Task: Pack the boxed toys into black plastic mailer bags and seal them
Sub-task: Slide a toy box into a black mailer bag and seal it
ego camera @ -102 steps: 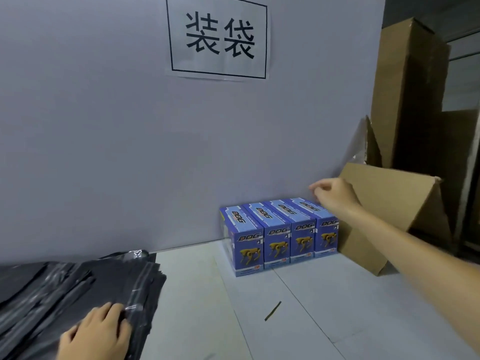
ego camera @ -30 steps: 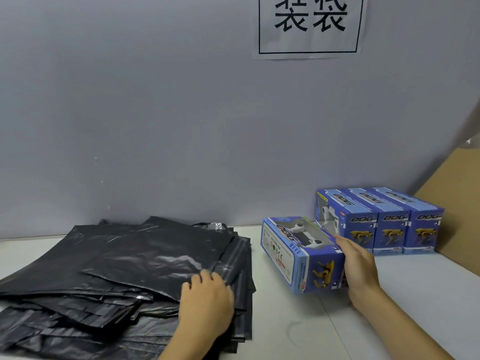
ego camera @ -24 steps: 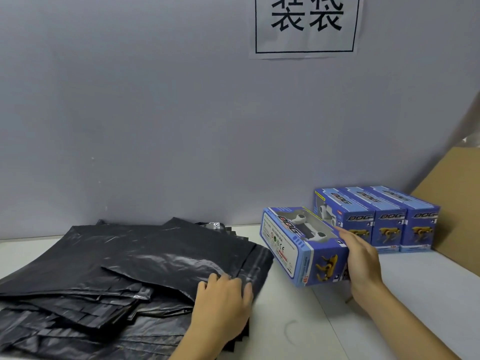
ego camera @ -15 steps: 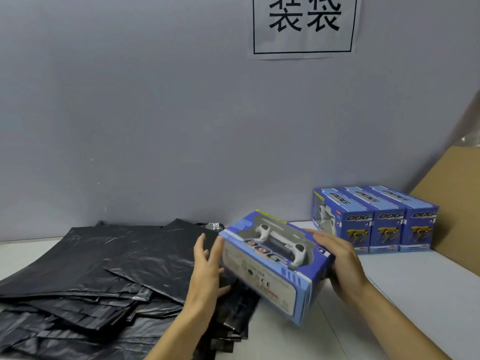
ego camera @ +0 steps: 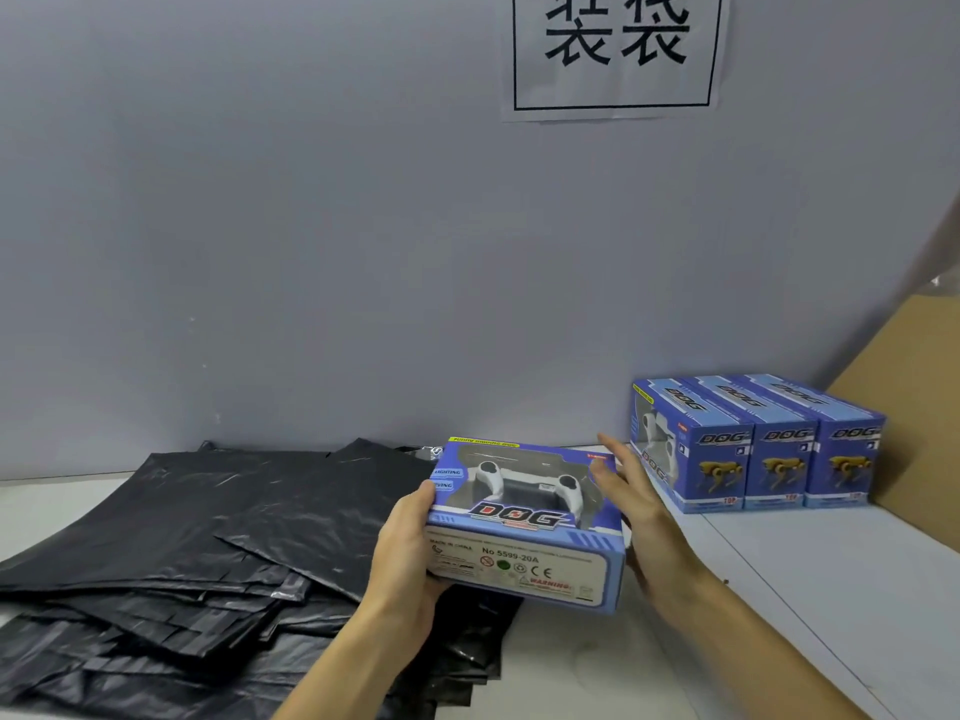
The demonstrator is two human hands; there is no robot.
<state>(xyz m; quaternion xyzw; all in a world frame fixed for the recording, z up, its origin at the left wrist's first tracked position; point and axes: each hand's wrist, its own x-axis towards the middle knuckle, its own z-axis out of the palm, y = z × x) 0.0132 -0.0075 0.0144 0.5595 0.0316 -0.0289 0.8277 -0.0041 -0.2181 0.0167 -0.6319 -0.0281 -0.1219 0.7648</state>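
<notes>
Head view: left hand (ego camera: 410, 553) grips the toy box (ego camera: 524, 527) at frame centre, long axis left-right, right hand (ego camera: 631, 504) spread flat against its right end, mailer bags (ego camera: 208, 553) stacked on counter (ego camera: 810, 579) lower left, so left grip is nearer them.

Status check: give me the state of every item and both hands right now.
Held toy box: closed, lifted, window side up.
Left hand: grips the box's left end.
Right hand: fingers straight beside the box's right end.
Three toy boxes: closed, upright in a row.
Mailer bags: flat stack, unfilled.
</notes>
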